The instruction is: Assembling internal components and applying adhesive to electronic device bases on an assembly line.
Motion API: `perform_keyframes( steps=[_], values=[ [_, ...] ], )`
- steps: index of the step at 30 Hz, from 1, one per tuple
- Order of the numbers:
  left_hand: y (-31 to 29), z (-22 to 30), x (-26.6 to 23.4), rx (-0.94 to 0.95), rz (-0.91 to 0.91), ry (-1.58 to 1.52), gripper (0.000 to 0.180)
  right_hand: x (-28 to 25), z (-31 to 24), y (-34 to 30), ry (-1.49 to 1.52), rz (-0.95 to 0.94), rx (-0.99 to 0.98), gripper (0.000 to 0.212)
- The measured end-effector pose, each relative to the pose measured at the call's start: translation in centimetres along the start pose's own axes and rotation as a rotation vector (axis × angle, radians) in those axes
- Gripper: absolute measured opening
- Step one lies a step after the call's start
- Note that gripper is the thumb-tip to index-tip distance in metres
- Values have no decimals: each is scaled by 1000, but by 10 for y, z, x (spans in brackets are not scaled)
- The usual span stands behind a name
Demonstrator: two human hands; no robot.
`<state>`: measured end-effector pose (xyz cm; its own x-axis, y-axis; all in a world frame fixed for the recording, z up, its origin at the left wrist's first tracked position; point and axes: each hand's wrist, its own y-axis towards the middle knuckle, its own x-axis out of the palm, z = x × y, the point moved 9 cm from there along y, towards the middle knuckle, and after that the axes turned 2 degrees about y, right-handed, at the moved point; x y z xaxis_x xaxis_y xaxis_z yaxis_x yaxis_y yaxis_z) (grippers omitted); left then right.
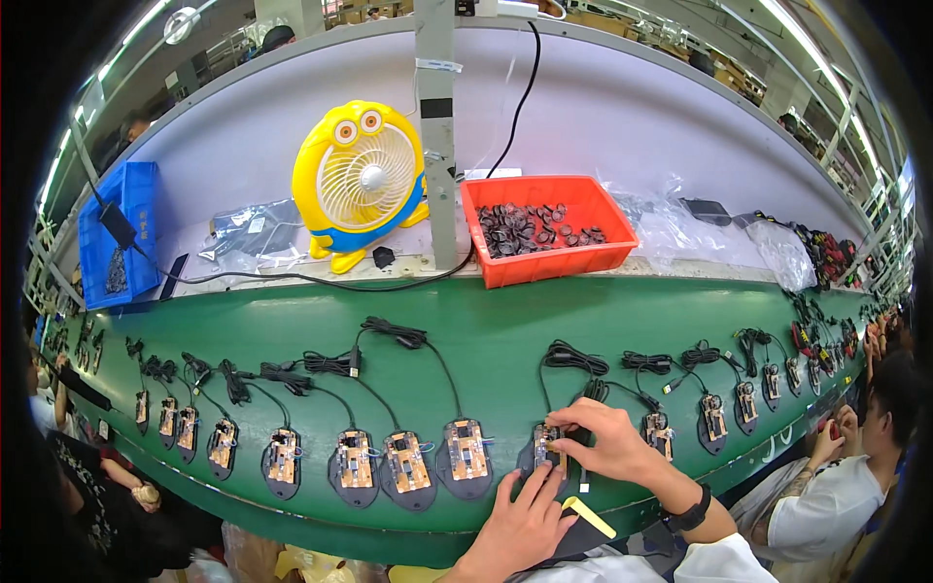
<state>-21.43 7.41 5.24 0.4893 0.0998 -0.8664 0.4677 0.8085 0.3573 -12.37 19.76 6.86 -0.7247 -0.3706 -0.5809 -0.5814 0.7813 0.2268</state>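
A computer mouse base with its circuit board (546, 444) lies on the green bench in front of me, partly covered by my hands. My left hand (525, 530) rests its outstretched, spread fingertips on the base's near edge. My right hand (612, 442) reaches in from the right, thumb and fingers pinched at the board's top. Whatever sits in that pinch is too small and hidden to make out. A black coiled cable (575, 358) lies beyond the base. Close to my left thumb is a yellow strip (590, 518) at the bench's front edge.
Similar mouse bases (465, 462) with cables line the green bench (486, 321) on both sides. A red bin (559, 260) of small dark round parts, a yellow fan (311, 194) and a blue bin (146, 223) stand behind. Co-workers sit right (826, 505) and left (107, 525).
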Motion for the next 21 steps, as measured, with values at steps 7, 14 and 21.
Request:
perform_keyframes(
  steps=[7, 14, 21],
  values=[
    [-4, -3, 1, -45, 21, -36, 34, 9, -29, 5, -297, -107, 21, 40],
    [-2, -1, -3, -31, 27, -34, 36, 15, -24, 9, -327, -130, 84, 42],
    [-10, -14, -29, -10, 77, -104, 36, -13, -14, -1, -356, -2, 61, 41]
  ],
)
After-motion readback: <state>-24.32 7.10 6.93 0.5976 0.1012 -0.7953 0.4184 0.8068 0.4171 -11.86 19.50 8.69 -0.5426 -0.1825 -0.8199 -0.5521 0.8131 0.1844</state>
